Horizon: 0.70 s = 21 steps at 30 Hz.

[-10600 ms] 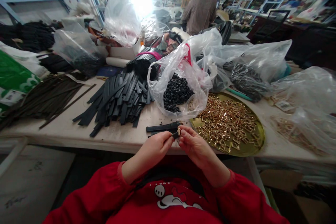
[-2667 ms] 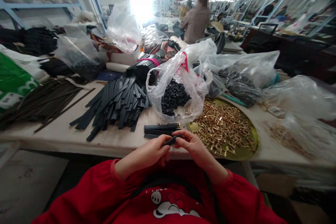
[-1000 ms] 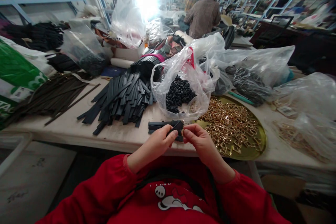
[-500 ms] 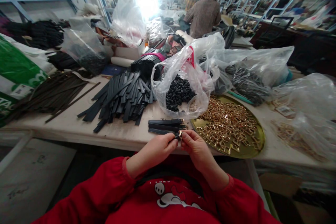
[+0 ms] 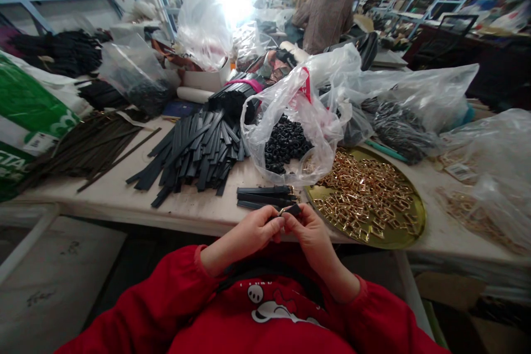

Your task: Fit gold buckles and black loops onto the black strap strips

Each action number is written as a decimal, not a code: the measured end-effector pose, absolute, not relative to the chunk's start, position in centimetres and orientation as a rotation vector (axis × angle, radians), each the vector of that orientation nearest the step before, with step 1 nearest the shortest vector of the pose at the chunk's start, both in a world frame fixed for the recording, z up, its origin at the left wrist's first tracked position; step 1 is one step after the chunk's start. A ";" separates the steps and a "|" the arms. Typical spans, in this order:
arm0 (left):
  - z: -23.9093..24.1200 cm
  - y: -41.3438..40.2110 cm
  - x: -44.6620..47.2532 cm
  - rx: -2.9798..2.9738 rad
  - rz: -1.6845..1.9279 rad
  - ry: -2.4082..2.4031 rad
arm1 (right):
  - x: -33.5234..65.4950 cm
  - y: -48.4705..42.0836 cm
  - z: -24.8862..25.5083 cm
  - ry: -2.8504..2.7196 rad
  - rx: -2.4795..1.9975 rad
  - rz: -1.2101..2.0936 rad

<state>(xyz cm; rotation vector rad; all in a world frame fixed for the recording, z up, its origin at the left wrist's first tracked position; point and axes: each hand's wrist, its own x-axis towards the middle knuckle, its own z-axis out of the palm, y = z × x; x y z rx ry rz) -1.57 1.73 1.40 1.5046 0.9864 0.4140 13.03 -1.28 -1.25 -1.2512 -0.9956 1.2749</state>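
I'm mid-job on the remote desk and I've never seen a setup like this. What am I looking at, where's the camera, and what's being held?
There is no machine here: a person in red sleeves works with bare hands. Every picture comes from one camera worn on their head, looking forward and down.

The left hand and right hand meet at the table's front edge, holding a short dark strap between them; the fingers hide part of it.

On the pale table, just beyond, lie a few black straps. To the left is a heap of black strips. Ahead, an open plastic bag holds small black rings. To the right, a round tray carries gold-coloured buckles.
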 end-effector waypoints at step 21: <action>2.2 0.8 -1.4 1.579 0.372 1.083 | 14.2 -1.7 -1.8 -1.461 -1.394 0.905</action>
